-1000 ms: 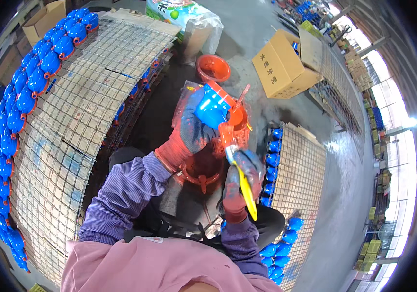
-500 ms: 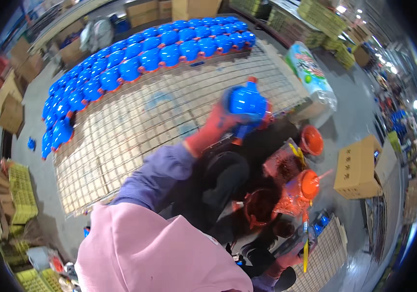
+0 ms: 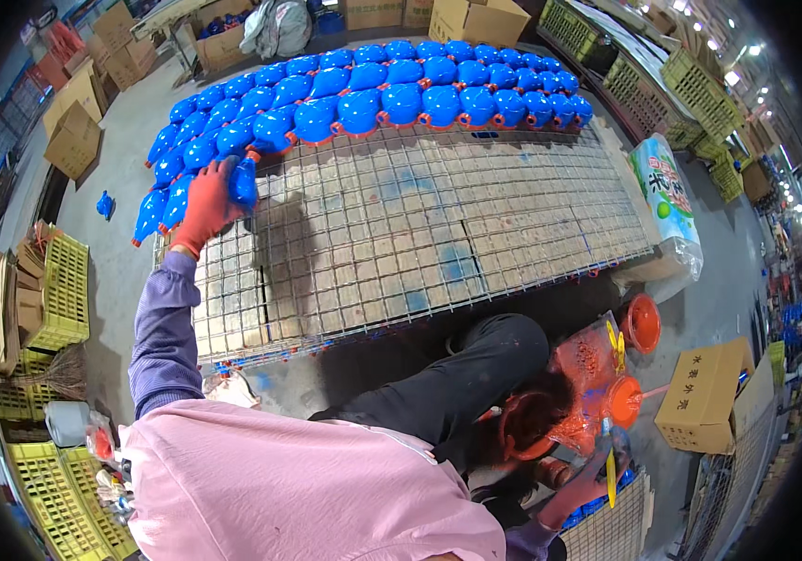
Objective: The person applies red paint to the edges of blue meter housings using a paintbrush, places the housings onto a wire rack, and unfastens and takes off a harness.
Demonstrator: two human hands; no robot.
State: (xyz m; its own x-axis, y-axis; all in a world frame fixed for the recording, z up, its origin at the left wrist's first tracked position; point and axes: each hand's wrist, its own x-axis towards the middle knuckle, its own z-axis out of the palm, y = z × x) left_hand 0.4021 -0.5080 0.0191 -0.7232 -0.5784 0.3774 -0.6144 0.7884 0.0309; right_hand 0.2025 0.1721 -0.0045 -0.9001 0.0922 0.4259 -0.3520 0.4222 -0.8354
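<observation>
My left hand (image 3: 206, 204), in a red glove with dark fingertips, is closed round a glossy blue rounded casting (image 3: 244, 185) with a red-orange rim. I hold it against the near left end of several packed rows of similar blue castings (image 3: 360, 110) on a wire-mesh rack (image 3: 354, 252). At the lower right, my right hand (image 3: 588, 481), also gloved, is closed round a yellow-handled paintbrush (image 3: 612, 479). Beside that hand are an orange-smeared paint bucket (image 3: 511, 435) and a round orange lid or cup (image 3: 622, 400).
An orange bowl (image 3: 642, 323) stands right of my knee. A cardboard box (image 3: 700, 397) is farther right, and a plastic-wrapped package (image 3: 667, 201) lies by the rack's right end. Yellow crates (image 3: 66, 290) stand on the left. One blue piece (image 3: 105, 205) lies on the floor.
My left hand has carried the blue casting from above the rack's right side to the near left end of the rows. My right hand still holds the brush low on the right. The view has shifted.
</observation>
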